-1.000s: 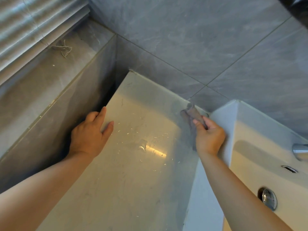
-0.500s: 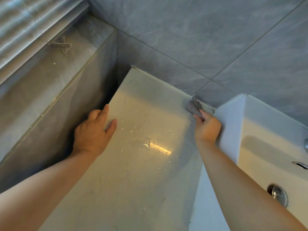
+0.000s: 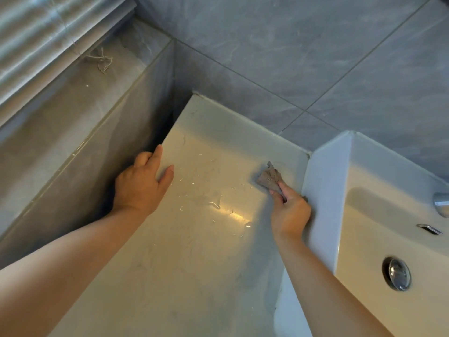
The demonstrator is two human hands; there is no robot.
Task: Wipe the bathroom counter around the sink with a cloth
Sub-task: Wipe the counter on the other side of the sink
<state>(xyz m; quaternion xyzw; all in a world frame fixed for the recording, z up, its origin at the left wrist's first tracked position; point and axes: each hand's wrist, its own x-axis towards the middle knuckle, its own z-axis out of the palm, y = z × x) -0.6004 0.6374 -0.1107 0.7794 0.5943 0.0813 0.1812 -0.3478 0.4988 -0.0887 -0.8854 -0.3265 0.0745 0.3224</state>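
Note:
The pale counter (image 3: 194, 263) runs from the back wall toward me, wet with small glinting droplets in its middle. My right hand (image 3: 290, 212) grips a small grey-brown cloth (image 3: 270, 177) and presses it on the counter beside the outer wall of the white sink (image 3: 323, 190). My left hand (image 3: 142, 183) lies flat with fingers spread on the counter's left edge, holding nothing. Part of the cloth is hidden inside my right fist.
Grey tiled wall (image 3: 303, 57) stands behind the counter. A dark gap (image 3: 167, 127) separates the counter from a tiled ledge (image 3: 60, 113) under window blinds (image 3: 36, 32). Inside the basin are a chrome drain plug (image 3: 397, 273), an overflow slot (image 3: 428, 229) and a tap end (image 3: 441, 206).
My right hand has pulled the cloth back from the rear corner by the sink toward me along the sink's side. The left hand has stayed on the counter's edge.

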